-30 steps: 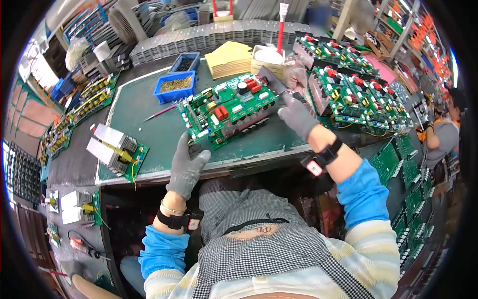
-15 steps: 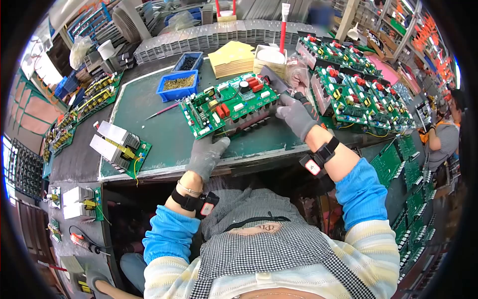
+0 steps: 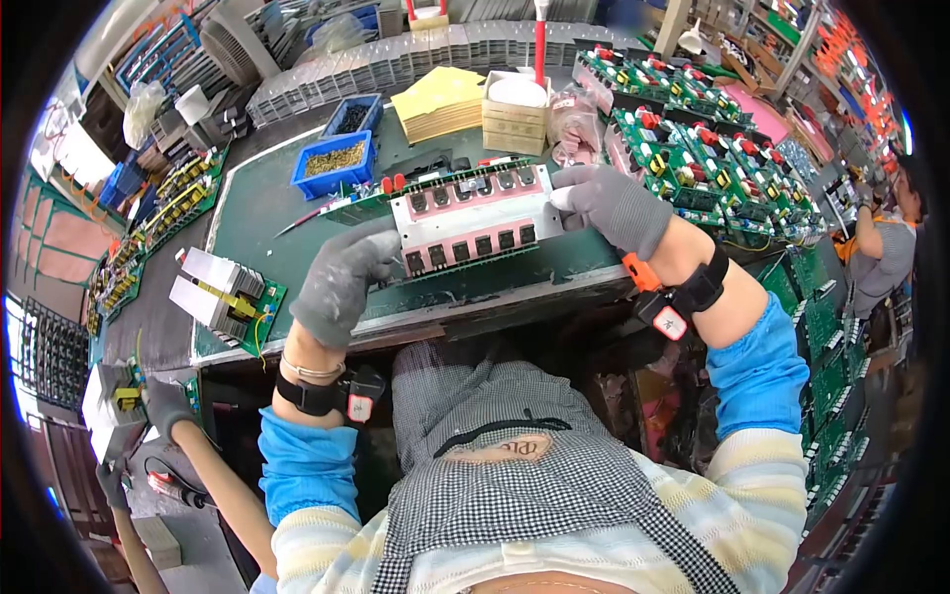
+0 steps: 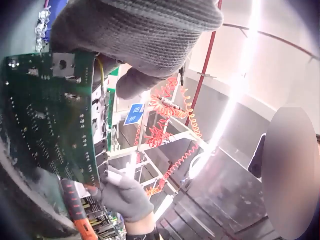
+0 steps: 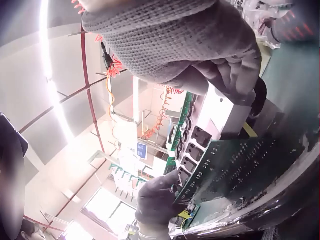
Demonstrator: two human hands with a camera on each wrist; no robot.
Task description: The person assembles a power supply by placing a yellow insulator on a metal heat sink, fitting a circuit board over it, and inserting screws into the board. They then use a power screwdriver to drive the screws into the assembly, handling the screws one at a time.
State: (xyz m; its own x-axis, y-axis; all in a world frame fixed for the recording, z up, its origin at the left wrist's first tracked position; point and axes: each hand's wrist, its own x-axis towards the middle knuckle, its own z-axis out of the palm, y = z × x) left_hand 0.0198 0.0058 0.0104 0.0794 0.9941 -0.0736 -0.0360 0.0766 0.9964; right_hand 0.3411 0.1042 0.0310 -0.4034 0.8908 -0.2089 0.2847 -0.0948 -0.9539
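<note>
In the head view a circuit board assembly point(image 3: 480, 230) stands tipped up over the near part of the bench. Its metal heat sink plate, with two rows of black transistors on pink strips, faces me. My gloved left hand point(image 3: 341, 282) grips its left end, and my gloved right hand point(image 3: 616, 206) holds the right end with fingers curled at the plate's edge. The left wrist view shows the green board point(image 4: 55, 120) with its solder points. Below my right hand, an orange-and-black tool handle point(image 3: 641, 272) shows near the wrist.
Blue bins point(image 3: 334, 163) of small parts, a yellow paper stack point(image 3: 438, 104) and a box point(image 3: 515, 117) stand behind. Finished-looking boards point(image 3: 708, 173) crowd the right. A heat-sink board point(image 3: 226, 297) lies left. Another person's gloved hand point(image 3: 168, 406) holds a similar board at lower left.
The assembly has turned from component side up to heat sink facing me. My left hand shifted from beneath its front to its left end. Another person's hands lifted a board at lower left.
</note>
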